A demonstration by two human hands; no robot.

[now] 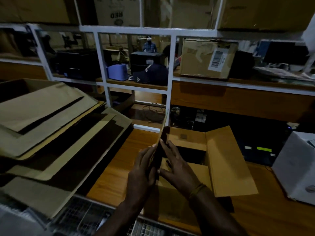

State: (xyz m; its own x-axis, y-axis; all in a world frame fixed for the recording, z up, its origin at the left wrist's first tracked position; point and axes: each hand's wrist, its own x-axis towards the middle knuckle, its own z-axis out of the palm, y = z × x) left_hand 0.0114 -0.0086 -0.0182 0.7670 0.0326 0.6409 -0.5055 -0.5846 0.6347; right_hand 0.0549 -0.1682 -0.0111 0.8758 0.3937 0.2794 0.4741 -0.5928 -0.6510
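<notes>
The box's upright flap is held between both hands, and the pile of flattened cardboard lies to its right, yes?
No: the head view shows the pile of flattened cardboard lying to the left of the box. The upright flap is indeed held between the left hand and the right hand.

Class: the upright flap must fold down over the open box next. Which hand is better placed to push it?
Left, probably. The left hand lies flat on the outer face of the flap, away from the box; the right hand sits on the inner side, over the opening.
</notes>
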